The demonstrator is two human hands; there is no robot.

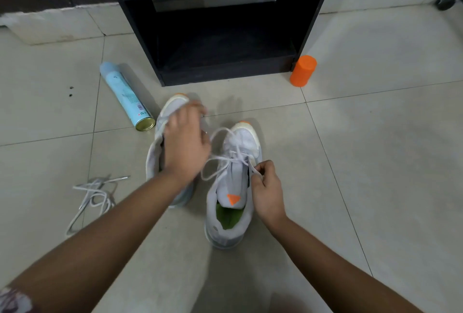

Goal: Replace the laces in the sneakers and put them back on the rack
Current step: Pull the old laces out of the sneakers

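Note:
Two white sneakers stand side by side on the tiled floor, toes pointing away from me. The right sneaker (233,187) has an orange triangle on its tongue and a green insole. A white lace (218,160) is threaded through its lower eyelets and loops out to the left. My right hand (266,191) pinches one end of this lace at the shoe's right eyelet row. My left hand (186,142) hovers over the left sneaker (156,152), fingers curled around the lace's other strand. A second loose white lace (94,193) lies tangled on the floor at the left.
A black shoe rack (225,24) stands just beyond the sneakers with a dark open lower shelf. A light blue spray can (125,94) lies on its side left of the rack. An orange cylinder (303,71) stands at the rack's right corner.

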